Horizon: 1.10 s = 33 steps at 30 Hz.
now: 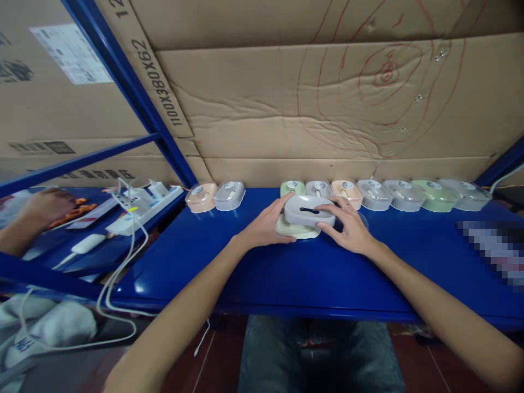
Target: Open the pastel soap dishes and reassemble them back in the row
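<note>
The sole view comes from the person's head, above the near side of the worktop (245,278), facing forward and tilted down. It is close enough that the left forearm (192,297) and right forearm (434,297) enter from the near corners. It reaches from the person's legs (270,355), nearest, to the cardboard wall (245,82), farthest, and left past a blue post (127,82) to another person's hand (45,204).

Cream piece (302,232) partly hidden, pixelated item (497,251) cut off at right
</note>
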{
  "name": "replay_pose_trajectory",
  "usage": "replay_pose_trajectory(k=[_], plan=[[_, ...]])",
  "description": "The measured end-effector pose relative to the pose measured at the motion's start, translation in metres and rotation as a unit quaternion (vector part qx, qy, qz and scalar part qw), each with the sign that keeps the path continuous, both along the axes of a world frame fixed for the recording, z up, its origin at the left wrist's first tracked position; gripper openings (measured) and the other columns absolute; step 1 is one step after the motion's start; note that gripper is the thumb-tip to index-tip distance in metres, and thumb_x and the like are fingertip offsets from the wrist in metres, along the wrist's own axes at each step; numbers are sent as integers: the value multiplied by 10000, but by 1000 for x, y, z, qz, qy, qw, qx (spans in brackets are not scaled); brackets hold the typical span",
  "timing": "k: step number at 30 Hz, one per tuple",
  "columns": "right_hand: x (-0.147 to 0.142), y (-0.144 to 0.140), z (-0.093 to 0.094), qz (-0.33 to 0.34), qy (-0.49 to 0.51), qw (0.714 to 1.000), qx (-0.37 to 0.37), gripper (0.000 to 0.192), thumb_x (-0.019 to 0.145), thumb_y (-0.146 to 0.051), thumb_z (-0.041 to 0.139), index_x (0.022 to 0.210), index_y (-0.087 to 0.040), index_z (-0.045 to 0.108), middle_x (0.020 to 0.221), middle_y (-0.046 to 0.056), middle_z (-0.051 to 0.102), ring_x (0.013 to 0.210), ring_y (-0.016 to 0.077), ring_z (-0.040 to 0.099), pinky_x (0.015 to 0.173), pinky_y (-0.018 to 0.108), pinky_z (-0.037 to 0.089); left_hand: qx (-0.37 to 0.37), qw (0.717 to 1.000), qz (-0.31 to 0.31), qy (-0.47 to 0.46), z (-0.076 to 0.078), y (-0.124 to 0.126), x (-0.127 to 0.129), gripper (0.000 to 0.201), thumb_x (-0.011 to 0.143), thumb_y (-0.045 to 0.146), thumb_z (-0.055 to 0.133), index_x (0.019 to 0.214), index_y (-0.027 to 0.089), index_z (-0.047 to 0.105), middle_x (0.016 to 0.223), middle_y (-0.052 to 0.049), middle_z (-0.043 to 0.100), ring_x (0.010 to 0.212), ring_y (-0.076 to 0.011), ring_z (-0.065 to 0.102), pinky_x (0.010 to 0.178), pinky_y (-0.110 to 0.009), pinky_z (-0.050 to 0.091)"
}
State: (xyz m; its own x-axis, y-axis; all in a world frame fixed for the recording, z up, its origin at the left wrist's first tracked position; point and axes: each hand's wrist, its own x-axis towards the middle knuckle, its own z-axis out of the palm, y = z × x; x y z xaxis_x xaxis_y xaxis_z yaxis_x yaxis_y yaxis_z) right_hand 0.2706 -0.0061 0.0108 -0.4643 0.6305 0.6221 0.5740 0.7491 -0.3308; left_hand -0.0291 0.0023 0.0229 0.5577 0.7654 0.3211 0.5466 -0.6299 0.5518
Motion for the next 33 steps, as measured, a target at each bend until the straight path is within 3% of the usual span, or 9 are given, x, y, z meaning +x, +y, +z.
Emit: replay_pose_trajectory(k=[11,20,33], plan=[[5,8,0,-54,141,988,26,321,1073,-512,567,1226,-257,690,1264,123,724,1261,344,663,1105,581,503,-2,1000,-12,2,-3,4,-2,1220,767,522,934,1737,270,238,1628,-167,555,1460,-423,575,1235,-596,440],[5,6,0,-35,127,991,19,309,1082,-512,553,1218,-261,672,1247,121,722,1225,332,670,1067,568,517,16,1000,-19,15,-1,2,2,923,850,490,885,1615,239,433,1614,-163,559,1492,-396,540,1246,-596,437],[5,6,-1,-33,117,992,23,309,1083,-512,550,1220,-262,668,1240,120,723,1218,337,660,1066,575,516,33,999,-29,28,-2,-1,6,720,898,460,848,1499,227,529,1471,-149,651,1382,-390,619,1171,-573,493]])
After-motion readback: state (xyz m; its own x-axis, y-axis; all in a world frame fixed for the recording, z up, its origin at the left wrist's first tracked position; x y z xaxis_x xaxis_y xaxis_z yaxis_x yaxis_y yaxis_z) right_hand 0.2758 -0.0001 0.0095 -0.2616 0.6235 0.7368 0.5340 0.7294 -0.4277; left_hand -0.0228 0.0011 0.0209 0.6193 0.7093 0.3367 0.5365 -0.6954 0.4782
